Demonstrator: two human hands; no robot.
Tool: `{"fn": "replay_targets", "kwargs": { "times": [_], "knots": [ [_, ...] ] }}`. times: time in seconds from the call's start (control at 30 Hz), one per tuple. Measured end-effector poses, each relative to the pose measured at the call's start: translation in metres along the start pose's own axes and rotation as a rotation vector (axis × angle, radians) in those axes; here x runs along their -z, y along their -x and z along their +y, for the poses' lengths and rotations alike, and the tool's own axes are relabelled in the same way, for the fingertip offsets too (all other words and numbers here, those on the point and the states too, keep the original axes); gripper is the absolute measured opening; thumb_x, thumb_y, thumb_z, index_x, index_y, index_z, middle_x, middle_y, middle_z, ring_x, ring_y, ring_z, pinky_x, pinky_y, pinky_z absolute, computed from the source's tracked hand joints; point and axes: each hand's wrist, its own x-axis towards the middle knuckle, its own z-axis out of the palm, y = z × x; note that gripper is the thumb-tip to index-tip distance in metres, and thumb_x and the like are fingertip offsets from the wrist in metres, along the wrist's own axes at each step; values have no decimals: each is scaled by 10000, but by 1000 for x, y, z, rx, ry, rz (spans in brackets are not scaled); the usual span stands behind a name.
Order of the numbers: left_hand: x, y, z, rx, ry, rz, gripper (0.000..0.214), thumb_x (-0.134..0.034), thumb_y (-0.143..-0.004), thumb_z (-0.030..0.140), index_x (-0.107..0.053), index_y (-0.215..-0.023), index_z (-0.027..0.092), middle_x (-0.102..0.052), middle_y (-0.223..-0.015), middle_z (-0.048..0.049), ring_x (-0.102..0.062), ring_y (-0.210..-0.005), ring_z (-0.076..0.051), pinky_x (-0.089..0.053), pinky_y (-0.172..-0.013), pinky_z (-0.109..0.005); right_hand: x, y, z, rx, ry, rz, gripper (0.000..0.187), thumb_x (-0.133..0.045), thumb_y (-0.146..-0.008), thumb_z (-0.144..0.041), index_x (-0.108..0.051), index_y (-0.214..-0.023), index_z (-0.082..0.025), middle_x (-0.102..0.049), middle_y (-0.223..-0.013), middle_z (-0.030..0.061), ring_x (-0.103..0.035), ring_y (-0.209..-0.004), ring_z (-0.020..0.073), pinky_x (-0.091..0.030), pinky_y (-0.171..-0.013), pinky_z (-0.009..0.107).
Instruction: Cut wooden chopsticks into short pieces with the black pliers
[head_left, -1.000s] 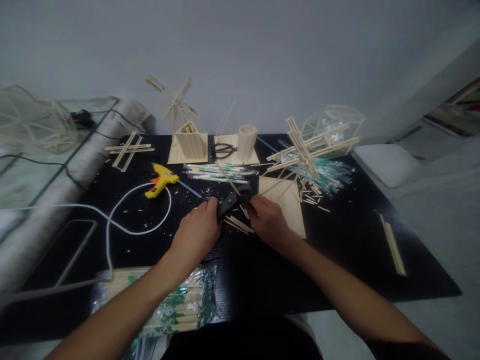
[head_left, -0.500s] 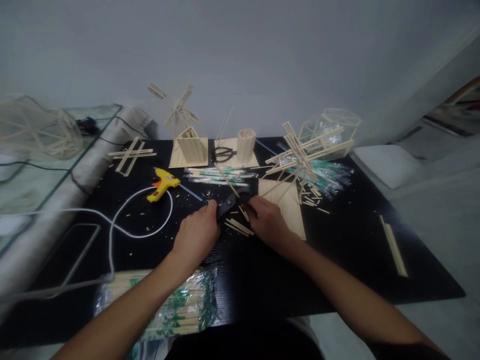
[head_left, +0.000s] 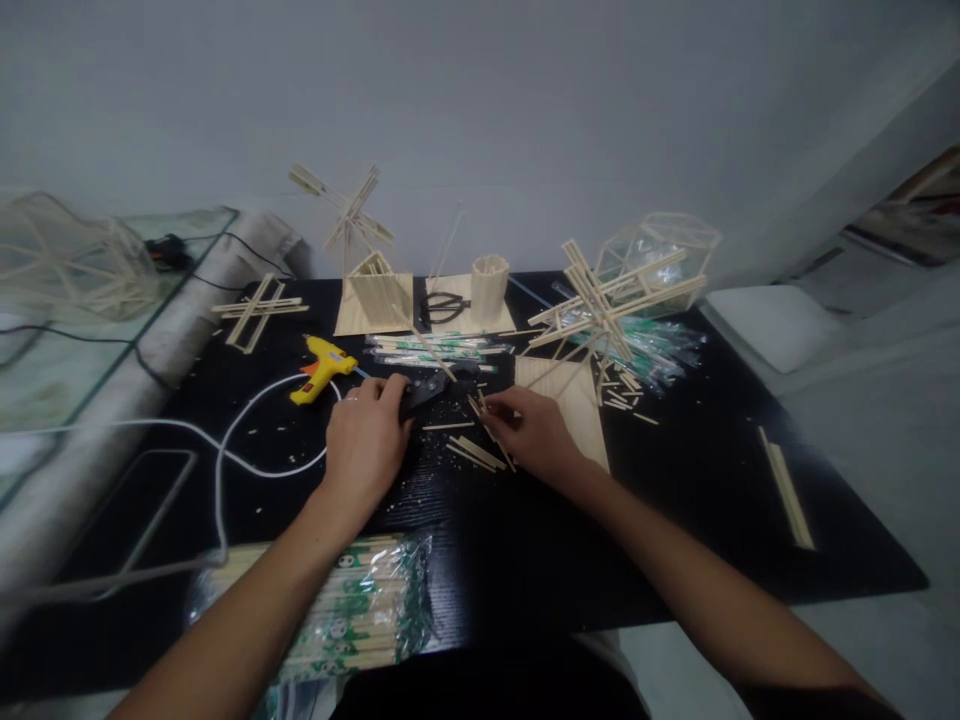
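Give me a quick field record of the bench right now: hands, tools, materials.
left hand: grips black cutter, long stick at its jaws
right hand: pinches short stick
mat: cut sticks between the hands, glue gun left of them
near edge: chopstick pack
back: scissors, windmill model

Dim, flat, even light; soft shadows; wide-angle bending at edges; left edge blurred; detail soft.
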Motion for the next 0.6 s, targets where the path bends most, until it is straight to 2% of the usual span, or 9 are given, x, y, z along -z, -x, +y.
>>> {"fn": "replay_targets", "kwargs": {
  "times": [0.1,0.17,0.27,0.37,0.5,0.6],
  "knots": [
    [1,1,2,20,43,-16,295,-498,-977,329,-567,-1245,228,-673,-1110,-126,-676,-961,-316,-506,-755,-380,-4,2,-1,-24,41,-97,78,-756,-825,-97,-725,-854,-163,-708,-770,24,-635,-667,148,-474,-659,266],
    [1,2,4,22,105,-37,325,-475,-994,426,-564,-1223,213,-690,-1068,-124,-681,-959,-314,-500,-741,-371,-7,2,-3,-42,78,-118,67,-736,-844,-101,-714,-868,-159,-713,-783,32,-636,-677,156,-469,-667,274],
    [1,4,7,42,205,-75,504,-407,-971,638,-567,-1151,195,-715,-1015,-124,-697,-920,-321,-491,-714,-373,-9,2,-6,-95,144,-130,118,-741,-850,-118,-705,-956,-156,-726,-806,44,-653,-723,180,-477,-703,298],
    [1,4,7,42,260,-131,589,-325,-960,706,-583,-1062,186,-723,-943,-134,-705,-862,-332,-478,-704,-390,-9,1,-7,-128,194,-154,135,-762,-846,-151,-695,-963,-155,-718,-783,43,-650,-727,198,-475,-700,312],
    [-2,3,4,1,302,-181,629,-215,-984,691,-588,-907,192,-704,-830,-136,-698,-811,-320,-467,-721,-402,-8,1,-7,-33,195,-51,139,-777,-853,-240,-693,-914,-148,-722,-829,77,-656,-792,230,-484,-724,335],
    [-4,3,4,-26,332,-181,625,-218,-984,689,-579,-827,204,-691,-795,-127,-689,-792,-306,-462,-719,-399,-7,3,-9,42,82,65,146,-736,-893,-277,-702,-968,-157,-735,-836,69,-662,-754,208,-499,-713,316]
  ]
}}
